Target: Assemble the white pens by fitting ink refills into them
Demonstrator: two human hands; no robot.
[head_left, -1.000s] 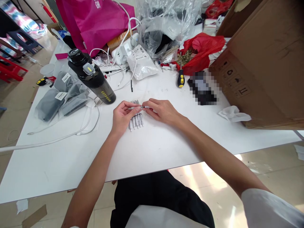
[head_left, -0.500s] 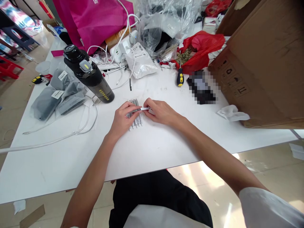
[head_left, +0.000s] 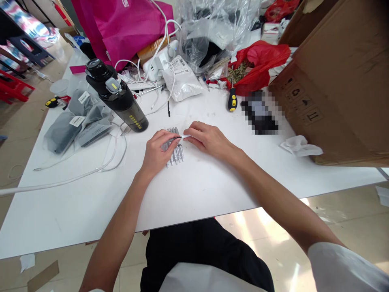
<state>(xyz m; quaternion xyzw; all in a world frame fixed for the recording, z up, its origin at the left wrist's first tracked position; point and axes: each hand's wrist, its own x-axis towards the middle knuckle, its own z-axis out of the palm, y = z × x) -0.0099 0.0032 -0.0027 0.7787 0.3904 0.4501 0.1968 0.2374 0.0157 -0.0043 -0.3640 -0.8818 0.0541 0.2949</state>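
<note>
A slim grey pen [head_left: 174, 139] is held just above the middle of the white table [head_left: 194, 190], lying roughly level between the two hands. The left hand [head_left: 157, 151] pinches its barrel between thumb and forefinger, the other fingers curled under. The right hand [head_left: 209, 140] pinches a small white piece [head_left: 186, 136] at the pen's dark tip. It may be a cap, though it is too small to tell, and a narrow gap seems to separate it from the tip.

Directly beneath, a row of similar pens [head_left: 176, 155] lies side by side on the table, partly hidden by the left hand's fingers.

Further out to the left, a black bottle [head_left: 117, 95] stands near the pens, with grey packets [head_left: 75, 123] beside it and a white cable [head_left: 91, 172] trailing across the tabletop. Behind the hands lies a yellow-and-black screwdriver [head_left: 232, 100], in front of a red plastic bag [head_left: 258, 61]. To the right, a crumpled tissue [head_left: 299, 146] rests against a large cardboard box [head_left: 340, 81].
</note>
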